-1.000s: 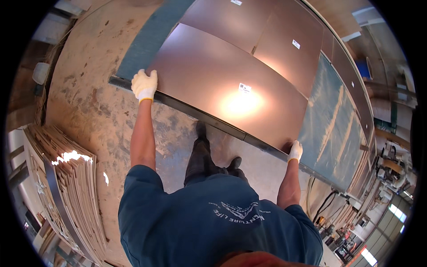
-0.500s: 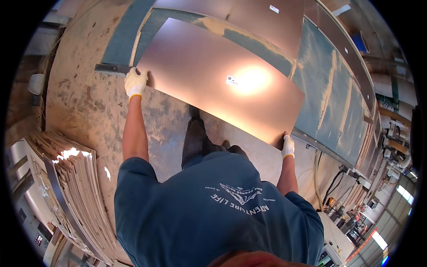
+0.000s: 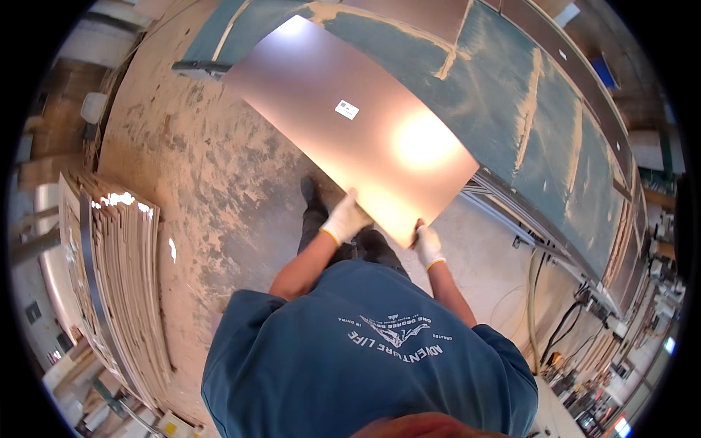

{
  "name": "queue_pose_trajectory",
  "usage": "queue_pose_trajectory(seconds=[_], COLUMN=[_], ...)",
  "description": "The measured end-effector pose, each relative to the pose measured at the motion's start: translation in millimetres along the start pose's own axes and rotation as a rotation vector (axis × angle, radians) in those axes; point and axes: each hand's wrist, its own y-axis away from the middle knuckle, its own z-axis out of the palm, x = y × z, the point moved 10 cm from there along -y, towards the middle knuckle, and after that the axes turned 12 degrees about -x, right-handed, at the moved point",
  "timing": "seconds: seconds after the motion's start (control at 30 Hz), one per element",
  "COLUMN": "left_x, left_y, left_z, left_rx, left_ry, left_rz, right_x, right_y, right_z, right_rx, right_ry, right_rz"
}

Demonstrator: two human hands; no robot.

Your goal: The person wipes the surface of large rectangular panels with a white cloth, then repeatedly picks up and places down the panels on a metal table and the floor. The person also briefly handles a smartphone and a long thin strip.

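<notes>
A large brown rectangular panel (image 3: 292,80) with a glossy glare and a small white label (image 3: 346,109) reaches from the green work table out over the floor. My left hand (image 3: 346,217), in a pale work glove, grips its near long edge, with the fingers hidden beneath. At the near right corner my gloved right hand (image 3: 428,244) is closed on the panel, its thumb on top. The panel's far part overlaps the table; whether it rests there I cannot tell.
The dusty green table (image 3: 489,109) stretches ahead and to the right, with another brown panel (image 3: 420,16) on it. A stack of boards (image 3: 128,285) stands at the left. Hoses and cables (image 3: 540,314) hang at the right. Sawdust marks the floor (image 3: 212,160).
My left hand has moved from the panel's far left corner to its near edge, closer to my right hand. The panel has turned and come nearer me; my right hand has shifted left.
</notes>
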Motion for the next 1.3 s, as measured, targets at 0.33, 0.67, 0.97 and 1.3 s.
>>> queue_pose_trajectory(seconds=[0.33,0.67,0.97,1.3], left_x=[-18.4,-123.6,-289.6,-463.3], left_y=[205.6,433.2,726.6,938.5], left_z=[-87.6,-140.2,-146.5,-278.2], left_rx=[0.634,0.718,0.983,1.173], left_ry=[-0.533,-0.824,-0.768,-0.288], left_rz=[0.472,0.752,1.03,1.035], right_x=[-172.1,-57.8,116.8,353.9], right_y=[83.0,26.4,247.2,364.7], right_z=[21.1,134.9,331.9,566.9], right_rx=[0.189,-0.237,-0.748,-1.03], right_ry=[1.257,0.546,0.481,0.735], right_rz=[-0.615,-0.487,-0.458,-0.41])
